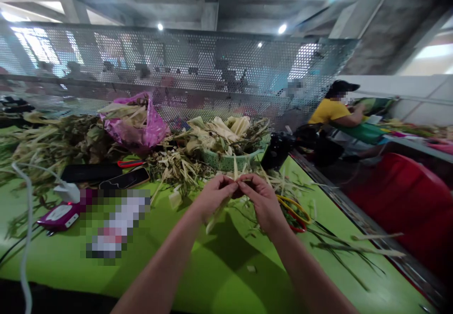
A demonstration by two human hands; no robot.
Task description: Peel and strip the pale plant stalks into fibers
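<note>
Above the green tabletop [177, 262], my left hand [213, 195] and my right hand [261, 200] meet with fingertips pinched together. Between them is a pale strip of dried corn husk [236, 166]. One narrow end points up past the fingers; another pale length [213, 223] hangs below my left hand. The exact grip is hidden behind the fingers. Just behind the hands stands a green basket [226, 162] heaped with dry husks [226, 132]. To the right of my right hand, yellow and red looped handles [294, 212] lie among green scraps.
At left lie a purple power strip [62, 216] with a white plug, a phone [124, 178] and a blurred-out packet [118, 224]. Behind are a pink bag [141, 127] of husks and a perforated screen [198, 78]. Long stems [357, 249], a red chair [406, 200] and a person in yellow [329, 111] are right.
</note>
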